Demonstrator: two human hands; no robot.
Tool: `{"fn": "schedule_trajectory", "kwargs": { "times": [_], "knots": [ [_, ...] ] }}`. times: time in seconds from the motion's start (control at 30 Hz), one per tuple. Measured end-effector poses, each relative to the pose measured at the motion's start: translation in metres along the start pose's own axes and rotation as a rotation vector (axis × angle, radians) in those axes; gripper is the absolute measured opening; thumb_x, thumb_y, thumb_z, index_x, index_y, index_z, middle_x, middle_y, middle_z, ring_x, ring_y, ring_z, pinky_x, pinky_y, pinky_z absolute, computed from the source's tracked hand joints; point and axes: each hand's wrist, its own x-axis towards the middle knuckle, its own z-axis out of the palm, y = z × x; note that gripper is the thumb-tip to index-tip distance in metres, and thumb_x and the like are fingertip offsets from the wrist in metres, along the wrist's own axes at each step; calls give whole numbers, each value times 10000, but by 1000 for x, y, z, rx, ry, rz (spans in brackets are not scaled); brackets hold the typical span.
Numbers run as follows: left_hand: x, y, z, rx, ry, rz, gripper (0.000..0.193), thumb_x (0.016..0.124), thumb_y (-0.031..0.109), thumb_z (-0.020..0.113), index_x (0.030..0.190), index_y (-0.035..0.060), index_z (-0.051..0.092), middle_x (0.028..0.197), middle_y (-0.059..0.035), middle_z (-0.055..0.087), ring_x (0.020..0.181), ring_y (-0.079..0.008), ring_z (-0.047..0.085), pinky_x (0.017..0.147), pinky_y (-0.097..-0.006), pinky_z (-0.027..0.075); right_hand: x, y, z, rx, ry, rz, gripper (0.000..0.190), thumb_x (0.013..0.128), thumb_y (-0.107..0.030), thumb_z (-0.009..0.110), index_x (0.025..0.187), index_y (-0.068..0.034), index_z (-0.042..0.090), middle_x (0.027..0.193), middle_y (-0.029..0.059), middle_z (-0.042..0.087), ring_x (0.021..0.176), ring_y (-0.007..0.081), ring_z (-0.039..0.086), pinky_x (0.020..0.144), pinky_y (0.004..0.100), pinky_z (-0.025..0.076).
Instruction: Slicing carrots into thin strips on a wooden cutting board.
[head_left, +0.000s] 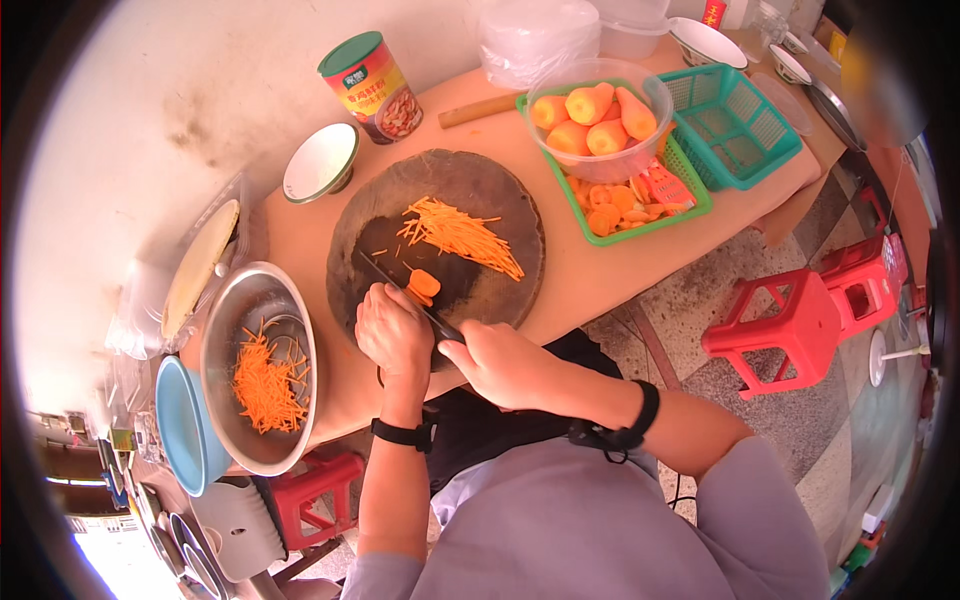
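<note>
My right hand (499, 364) is closed around the black handle of a kitchen knife (397, 283), whose blade slants across a round wooden chopping board (345, 247). My left hand (394, 330) lies at the near side of the blade; its fingertips are partly hidden, so I cannot tell whether it holds a carrot piece. Just beyond the blade lie carrot slices (424, 284). A pile of carrot strips (461, 236) rests on the board's far part. To the left, a metal bowl (309, 375) holds more strips.
Peeled carrots (590, 103) fill a clear plastic bowl (660, 90) on a green basket (600, 240) with carrot slices and a red grater (664, 186). Around stand a teal basket (765, 169), a can (371, 86), a white bowl (320, 163) and a blue basin (180, 427). Red stools (806, 315) stand right.
</note>
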Motion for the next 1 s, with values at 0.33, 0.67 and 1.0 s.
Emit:
{"fn": "schedule_trajectory", "kwargs": {
  "times": [0.33,0.67,1.0],
  "knots": [
    [-2,-1,0,-11,-6,11,292,1045,187,527,821,23,619,836,-190,701,844,-422,677,778,-548,538,-18,9,5,-84,75,-67,463,1129,-316,533,893,82,558,695,293,649,678,465,690,634,536,535],
    [-1,-7,6,21,5,18,296,1072,222,510,854,39,595,856,-186,700,866,-423,688,767,-560,540,31,11,16,-75,18,41,510,1109,-359,538,983,125,636,905,389,695,923,545,712,804,587,555],
    [-8,-8,1,-74,40,59,303,1058,185,517,822,12,594,839,-210,679,834,-448,653,787,-572,520,51,26,-11,382,-73,236,498,1120,-403,482,854,7,575,646,51,556,444,168,557,398,355,454]
  ]
}}
